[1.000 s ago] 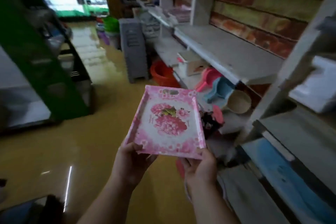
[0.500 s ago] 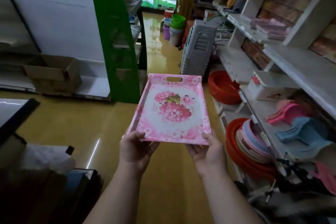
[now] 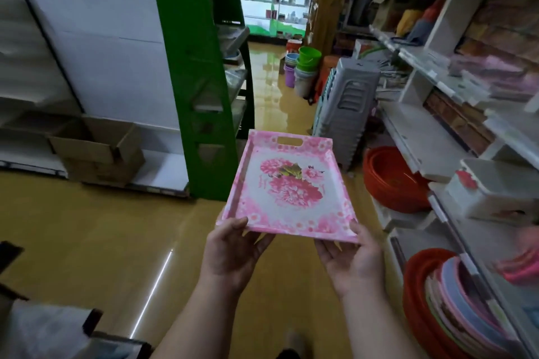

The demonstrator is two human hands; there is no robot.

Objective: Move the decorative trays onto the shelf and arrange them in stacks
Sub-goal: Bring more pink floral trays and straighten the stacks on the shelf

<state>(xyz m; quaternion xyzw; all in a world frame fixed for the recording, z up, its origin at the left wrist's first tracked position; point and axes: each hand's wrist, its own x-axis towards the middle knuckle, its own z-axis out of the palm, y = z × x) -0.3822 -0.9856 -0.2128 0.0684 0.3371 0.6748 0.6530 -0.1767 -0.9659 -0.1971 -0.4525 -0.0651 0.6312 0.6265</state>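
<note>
A pink rectangular decorative tray (image 3: pixel 288 189) with a flower print and a slot handle at its far end is held level in front of me over the aisle floor. My left hand (image 3: pixel 233 251) grips its near left corner, thumb on the rim and fingers underneath. My right hand (image 3: pixel 347 259) holds the near right corner from below, thumb along the edge. White shelves (image 3: pixel 414 140) run along the right side of the aisle, apart from the tray.
A stack of grey stools (image 3: pixel 347 114) and red basins (image 3: pixel 390 178) stand by the shelves on the right. Round coloured trays (image 3: pixel 455 309) lean low at right. A green rack (image 3: pixel 198 81) and cardboard boxes (image 3: pixel 96 148) are at left. Buckets (image 3: pixel 303 70) stand down the aisle.
My view has swung left, from the right-hand shelves to looking down the aisle. The tray stays in both hands and now sits level and centred.
</note>
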